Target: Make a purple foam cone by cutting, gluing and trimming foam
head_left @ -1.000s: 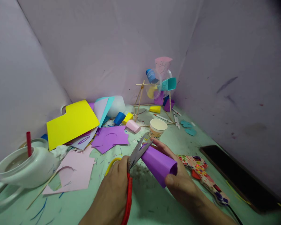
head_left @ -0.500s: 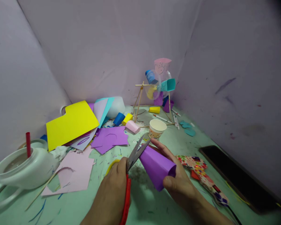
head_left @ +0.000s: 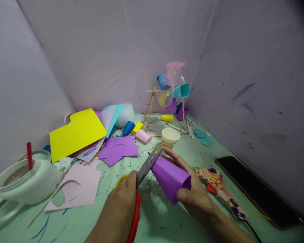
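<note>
My left hand (head_left: pixel 124 199) is wrapped round the handles of a pair of scissors (head_left: pixel 148 165), one handle red and one yellow. The blades lie at the far rim of a purple paper cup (head_left: pixel 169 179), slightly parted. My right hand (head_left: pixel 192 189) grips that cup, thumb at its near open end and fingers stretched along the far side. The cup is tilted on its side above the table. Just beyond the blade tips stands a white paper cup (head_left: pixel 170 135) with a printed side.
A stick frame (head_left: pixel 149 109) carrying coloured paper cups stands at the back. Cut paper sheets (head_left: pixel 77 135) and a white pot (head_left: pixel 32 182) fill the left. Right of my hands lie a flower-patterned glue gun (head_left: pixel 215 185) and a dark phone (head_left: pixel 255 189).
The scissor blades have closed partway at the rim of the purple cup. Both hands stay in nearly the same place.
</note>
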Motion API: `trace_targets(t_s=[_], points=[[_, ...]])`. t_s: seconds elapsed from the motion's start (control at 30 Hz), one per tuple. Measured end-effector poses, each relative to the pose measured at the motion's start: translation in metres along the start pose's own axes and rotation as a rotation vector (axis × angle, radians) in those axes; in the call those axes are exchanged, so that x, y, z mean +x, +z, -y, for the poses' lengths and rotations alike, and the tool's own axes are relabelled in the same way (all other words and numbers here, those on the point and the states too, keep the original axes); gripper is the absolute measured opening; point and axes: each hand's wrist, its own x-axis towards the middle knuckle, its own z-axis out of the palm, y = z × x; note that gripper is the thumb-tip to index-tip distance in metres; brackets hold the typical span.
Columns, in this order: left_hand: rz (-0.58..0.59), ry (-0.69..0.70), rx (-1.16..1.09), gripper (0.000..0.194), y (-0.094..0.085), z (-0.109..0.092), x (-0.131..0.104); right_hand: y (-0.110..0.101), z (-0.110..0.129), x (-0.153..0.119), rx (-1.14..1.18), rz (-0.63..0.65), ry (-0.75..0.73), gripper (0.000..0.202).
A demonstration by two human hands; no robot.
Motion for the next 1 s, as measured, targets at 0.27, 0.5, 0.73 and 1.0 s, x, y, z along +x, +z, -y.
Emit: trace_targets(t_s=[0.27,0.5,0.73,1.0], points=[[-0.064,-0.050,-0.093,0.034,-0.007,0.016,0.011,-0.007,0.003,0.002,-0.037,0.038,-0.029,0.100],[-0.104,0.048,-0.183,0.047,-0.007,0.008,0.003,-0.006,0.008,0.002,-0.252,0.127,-0.062,0.107],[-0.118,-0.001,-0.095,0.053,0.001,0.000,0.004,-0.007,0.006,-0.001,-0.359,0.125,-0.101,0.110],[-0.024,0.015,-0.105,0.048,-0.012,-0.009,-0.001,-0.005,0.002,-0.005,-0.375,0.110,-0.100,0.106]])
